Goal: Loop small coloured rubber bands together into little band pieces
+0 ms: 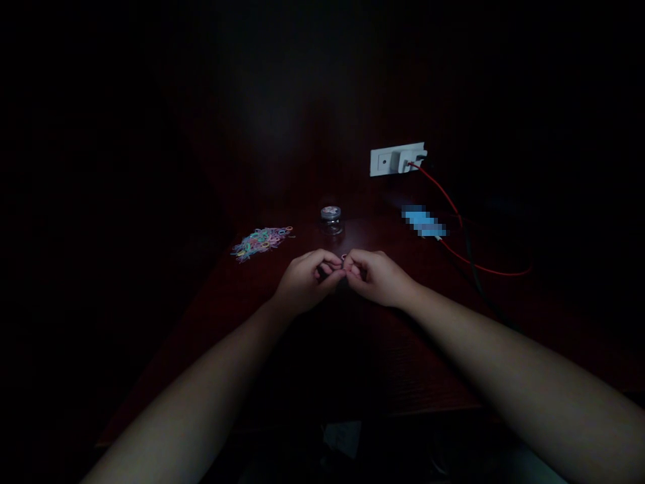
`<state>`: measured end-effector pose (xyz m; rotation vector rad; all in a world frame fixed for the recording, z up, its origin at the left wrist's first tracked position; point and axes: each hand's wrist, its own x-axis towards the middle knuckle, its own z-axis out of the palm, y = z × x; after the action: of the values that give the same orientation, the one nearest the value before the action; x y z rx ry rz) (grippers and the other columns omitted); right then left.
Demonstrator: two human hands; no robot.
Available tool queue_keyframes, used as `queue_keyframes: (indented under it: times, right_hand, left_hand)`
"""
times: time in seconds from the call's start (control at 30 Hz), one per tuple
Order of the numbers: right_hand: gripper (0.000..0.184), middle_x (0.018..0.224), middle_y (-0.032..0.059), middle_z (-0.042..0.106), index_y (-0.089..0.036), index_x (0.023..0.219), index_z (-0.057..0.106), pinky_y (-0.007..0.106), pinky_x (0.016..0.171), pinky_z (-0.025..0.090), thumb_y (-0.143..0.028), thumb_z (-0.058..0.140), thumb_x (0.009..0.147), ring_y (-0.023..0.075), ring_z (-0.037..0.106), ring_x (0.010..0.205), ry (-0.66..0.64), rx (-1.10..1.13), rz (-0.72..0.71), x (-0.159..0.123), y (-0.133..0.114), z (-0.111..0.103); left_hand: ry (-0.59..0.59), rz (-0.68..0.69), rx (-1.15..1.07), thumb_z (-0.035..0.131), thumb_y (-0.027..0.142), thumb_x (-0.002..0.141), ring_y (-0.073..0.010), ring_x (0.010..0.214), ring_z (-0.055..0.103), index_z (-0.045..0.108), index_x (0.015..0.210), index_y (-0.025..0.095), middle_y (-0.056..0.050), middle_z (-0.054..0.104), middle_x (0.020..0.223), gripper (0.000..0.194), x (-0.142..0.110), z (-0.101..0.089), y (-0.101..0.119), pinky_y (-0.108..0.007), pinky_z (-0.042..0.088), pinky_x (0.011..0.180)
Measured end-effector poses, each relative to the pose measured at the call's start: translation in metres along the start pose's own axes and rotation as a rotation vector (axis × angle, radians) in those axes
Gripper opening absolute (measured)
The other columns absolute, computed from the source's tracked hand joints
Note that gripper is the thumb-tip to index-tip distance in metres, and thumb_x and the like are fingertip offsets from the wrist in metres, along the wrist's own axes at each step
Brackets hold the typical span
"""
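Over the middle of the dark red table, my left hand [313,277] and my right hand [377,277] meet at the fingertips. Both are closed in a pinch. A small pinkish rubber band [344,257] shows as a loop at the fingertips, mostly hidden by the fingers. To the left of my hands lies a loose pile of multicoloured rubber bands [262,243]. Just beyond my hands stands a small clear jar [331,224] with its lid on; what is inside cannot be made out.
A blurred-out, bright blue device [423,220] lies at the right, joined to a red cable [453,250]. That cable runs up to a white charger [404,161] in the wall socket [383,162]. A dark cable hangs beside it. The surroundings are very dark.
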<state>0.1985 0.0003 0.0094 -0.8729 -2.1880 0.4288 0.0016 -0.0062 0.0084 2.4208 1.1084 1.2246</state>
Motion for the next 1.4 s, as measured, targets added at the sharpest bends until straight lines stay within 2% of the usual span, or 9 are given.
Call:
queue_keyframes:
  times: [0.23,0.33,0.43,0.67,0.87,1.07,1.27,1.4]
  right_hand:
    - [0.003,0.058,-0.0053,0.052,-0.018,0.077,0.056,0.019,0.051,0.03,-0.018,0.056,0.08,0.0068,0.043,0.05,-0.01,-0.008,0.013,0.0004,0.0002,-0.0008]
    - [0.003,0.059,-0.0052,0.052,-0.018,0.076,0.056,0.019,0.051,0.029,-0.017,0.057,0.079,0.0069,0.044,0.051,-0.002,-0.013,0.022,0.0002,0.0001,-0.001]
    - [0.004,0.059,-0.0052,0.052,-0.018,0.076,0.055,0.02,0.05,0.029,-0.017,0.057,0.078,0.0069,0.044,0.051,-0.002,-0.016,0.032,0.0002,-0.001,-0.0013]
    - [0.003,0.061,-0.0051,0.053,-0.019,0.077,0.054,0.02,0.051,0.029,-0.017,0.056,0.078,0.0072,0.045,0.052,0.011,-0.013,0.039,0.0003,-0.0024,-0.0029]
    - [0.006,0.061,-0.0059,0.054,-0.019,0.085,0.054,0.02,0.051,0.03,-0.02,0.058,0.079,0.0073,0.045,0.05,-0.035,0.021,0.05,-0.0001,-0.0007,-0.0006]
    - [0.01,0.061,-0.0052,0.054,-0.019,0.085,0.055,0.021,0.052,0.03,-0.028,0.058,0.084,0.0077,0.045,0.051,-0.047,0.033,0.04,-0.0004,0.0025,0.0023]
    - [0.013,0.06,-0.0055,0.055,-0.018,0.086,0.058,0.021,0.053,0.03,-0.029,0.063,0.082,0.0079,0.047,0.051,-0.034,0.006,0.051,0.0,0.0031,0.002]
    - [0.013,0.06,-0.0051,0.055,-0.018,0.08,0.058,0.021,0.054,0.03,-0.03,0.059,0.085,0.0075,0.046,0.051,-0.026,-0.02,0.051,0.0004,0.0021,0.0023]
  left_hand:
    - [0.043,0.052,0.052,0.067,0.021,0.081,-0.0113,0.071,0.065,0.069,0.093,0.019,-0.001,0.072,0.083,0.012,0.0005,0.0008,-0.0019,-0.021,0.049,0.06]
    - [0.033,0.077,0.05,0.064,0.017,0.082,-0.0112,0.072,0.064,0.068,0.096,0.02,-0.002,0.071,0.085,0.016,0.0005,-0.0001,-0.0012,-0.021,0.049,0.061]
    - [0.013,0.099,0.061,0.061,0.017,0.083,-0.0108,0.07,0.061,0.069,0.091,0.019,-0.001,0.068,0.082,0.011,0.0005,-0.001,-0.0004,-0.021,0.048,0.061]
    - [0.018,0.04,0.052,0.063,0.019,0.082,-0.0098,0.066,0.059,0.066,0.086,0.019,0.0,0.068,0.078,0.006,0.0003,-0.0009,-0.001,-0.021,0.045,0.059]
    - [0.026,-0.002,0.026,0.062,0.02,0.082,-0.0092,0.064,0.059,0.065,0.085,0.018,0.0,0.067,0.076,0.005,-0.0002,-0.0015,0.0019,-0.02,0.044,0.057]
    - [0.034,0.001,0.024,0.062,0.02,0.083,-0.0087,0.061,0.057,0.065,0.084,0.018,0.0,0.067,0.075,0.004,0.0,-0.0007,0.0033,-0.019,0.045,0.056]
    - [0.03,-0.005,-0.013,0.063,0.021,0.084,-0.0085,0.061,0.058,0.066,0.086,0.018,0.0,0.067,0.076,0.005,-0.0003,-0.0007,0.0037,-0.019,0.046,0.057]
    - [0.049,0.011,-0.023,0.063,0.022,0.084,-0.0082,0.061,0.058,0.066,0.086,0.018,0.0,0.067,0.076,0.005,-0.0006,-0.001,0.0062,-0.018,0.047,0.058]
